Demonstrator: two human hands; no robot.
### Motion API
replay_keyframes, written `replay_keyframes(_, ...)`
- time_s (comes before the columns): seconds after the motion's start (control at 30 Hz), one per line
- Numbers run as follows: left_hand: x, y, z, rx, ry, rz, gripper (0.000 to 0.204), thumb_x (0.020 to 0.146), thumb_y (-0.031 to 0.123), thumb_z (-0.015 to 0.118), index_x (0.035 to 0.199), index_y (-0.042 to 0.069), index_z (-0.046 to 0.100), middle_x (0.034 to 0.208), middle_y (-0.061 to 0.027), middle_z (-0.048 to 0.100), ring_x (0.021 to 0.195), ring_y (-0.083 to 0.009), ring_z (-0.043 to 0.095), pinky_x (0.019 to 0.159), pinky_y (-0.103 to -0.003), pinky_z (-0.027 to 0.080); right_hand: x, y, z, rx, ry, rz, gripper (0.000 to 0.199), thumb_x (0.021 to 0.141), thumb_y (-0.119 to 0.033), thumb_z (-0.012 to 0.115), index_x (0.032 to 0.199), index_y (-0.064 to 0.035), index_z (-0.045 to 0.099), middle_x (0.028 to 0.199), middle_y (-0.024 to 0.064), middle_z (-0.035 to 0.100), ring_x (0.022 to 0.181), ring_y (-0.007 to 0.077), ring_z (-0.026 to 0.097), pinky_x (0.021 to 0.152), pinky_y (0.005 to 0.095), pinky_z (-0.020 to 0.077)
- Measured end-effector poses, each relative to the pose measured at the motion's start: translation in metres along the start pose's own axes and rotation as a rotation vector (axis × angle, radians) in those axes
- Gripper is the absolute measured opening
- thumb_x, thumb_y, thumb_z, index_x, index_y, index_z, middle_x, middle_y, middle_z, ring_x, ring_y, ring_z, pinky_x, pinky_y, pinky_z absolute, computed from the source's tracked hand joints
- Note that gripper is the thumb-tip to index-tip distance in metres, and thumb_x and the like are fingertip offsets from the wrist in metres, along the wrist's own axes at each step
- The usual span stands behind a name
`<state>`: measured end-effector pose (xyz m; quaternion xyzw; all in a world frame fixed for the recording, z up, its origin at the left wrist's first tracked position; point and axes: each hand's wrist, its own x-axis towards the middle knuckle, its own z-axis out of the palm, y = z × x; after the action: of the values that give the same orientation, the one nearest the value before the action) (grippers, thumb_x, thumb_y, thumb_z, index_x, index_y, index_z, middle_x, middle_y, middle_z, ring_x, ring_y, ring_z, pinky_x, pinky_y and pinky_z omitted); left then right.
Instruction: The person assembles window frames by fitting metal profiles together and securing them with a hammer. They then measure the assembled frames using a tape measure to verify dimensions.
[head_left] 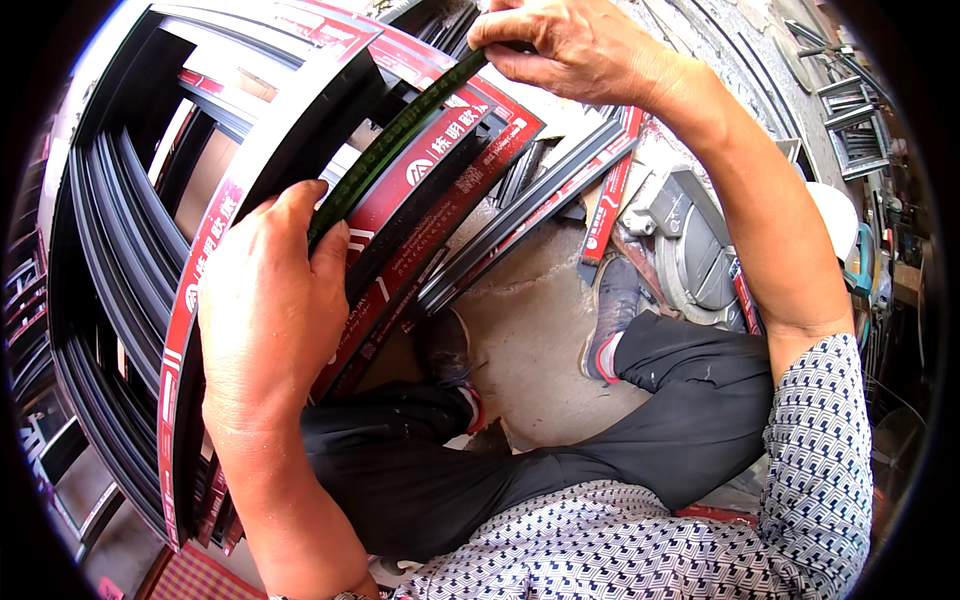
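Note:
A long, narrow dark green strip [400,130] stretches along a dark metal window or door frame [400,185] covered in red printed film. My left hand [275,290] pinches the strip's nearer end between thumb and fingers, its palm side resting over the frame's edge. At the top, my right hand [570,45] grips the far end with thumb and bent fingers, holding it raised above the frame's far corner. Between the hands the strip bows slightly beside a slot in the profile. Whether any part of it sits inside the slot, I cannot tell.
Several dark frames [125,230] are stacked at the left. Loose dark profiles [530,210] lie beyond my feet, near a grey metal machine [690,240]. Metal brackets [855,130] stand at far right. A red checked cloth [200,578] is at lower left.

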<state>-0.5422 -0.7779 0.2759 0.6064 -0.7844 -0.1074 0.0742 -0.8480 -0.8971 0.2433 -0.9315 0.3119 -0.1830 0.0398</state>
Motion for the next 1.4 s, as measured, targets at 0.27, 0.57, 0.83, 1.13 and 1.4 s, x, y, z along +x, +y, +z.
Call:
replay_keyframes(0.27, 0.0013, 0.0033, -0.0014, -0.017, -0.042, -0.019, 0.028, 0.095, 0.017, 0.068, 0.116, -0.001, 0.072, 0.103, -0.0239, 0.074, 0.101, -0.0416, 0.071, 0.091, -0.048, 0.055, -0.0006, -0.0005, 0.0002, -0.005, -0.011, 0.019, 0.01, 0.09, -0.017, 0.069, 0.093, -0.0081, 0.07, 0.089, 0.0155, 0.064, 0.088, 0.0366, 0.065, 0.077, 0.0467, 0.0531)
replay_keyframes(0.57, 0.0015, 0.0027, -0.0005, -0.047, -0.044, -0.036, 0.027, 0.096, 0.016, 0.068, 0.115, -0.002, 0.073, 0.1, -0.0244, 0.074, 0.098, -0.042, 0.072, 0.088, -0.047, 0.056, -0.0006, 0.0005, 0.0025, 0.018, 0.0, 0.018, 0.011, 0.09, -0.018, 0.07, 0.094, -0.0083, 0.07, 0.093, 0.0155, 0.065, 0.091, 0.0367, 0.065, 0.079, 0.0461, 0.0538)
replay_keyframes(0.83, 0.0027, 0.0054, -0.0025, -0.059, -0.057, -0.045, 0.027, 0.096, 0.016, 0.069, 0.114, -0.003, 0.073, 0.099, -0.0249, 0.074, 0.096, -0.0423, 0.072, 0.086, -0.047, 0.056, -0.0019, 0.0017, 0.0034, 0.021, 0.001, 0.017, 0.013, 0.09, -0.019, 0.07, 0.097, -0.008, 0.071, 0.095, 0.0161, 0.066, 0.092, 0.0369, 0.066, 0.08, 0.0458, 0.0544)
replay_keyframes(1.13, 0.0029, 0.0048, -0.0041, -0.071, -0.069, -0.055, 0.027, 0.095, 0.017, 0.07, 0.113, -0.002, 0.073, 0.098, -0.0245, 0.074, 0.096, -0.0424, 0.072, 0.086, -0.047, 0.056, 0.0003, 0.0016, 0.0039, 0.036, -0.011, 0.02, 0.014, 0.09, -0.019, 0.07, 0.098, -0.008, 0.072, 0.095, 0.0161, 0.066, 0.093, 0.037, 0.066, 0.081, 0.0459, 0.0545)
replay_keyframes(1.4, 0.0011, 0.0037, -0.0022, -0.05, -0.045, -0.024, 0.029, 0.094, 0.019, 0.071, 0.114, -0.001, 0.073, 0.102, -0.0233, 0.074, 0.098, -0.0415, 0.072, 0.089, -0.048, 0.056, -0.0022, 0.003, 0.0057, 0.006, 0.027, -0.004, 0.014, 0.09, -0.019, 0.071, 0.098, -0.0083, 0.072, 0.094, 0.0159, 0.066, 0.093, 0.0367, 0.066, 0.08, 0.0458, 0.0544)
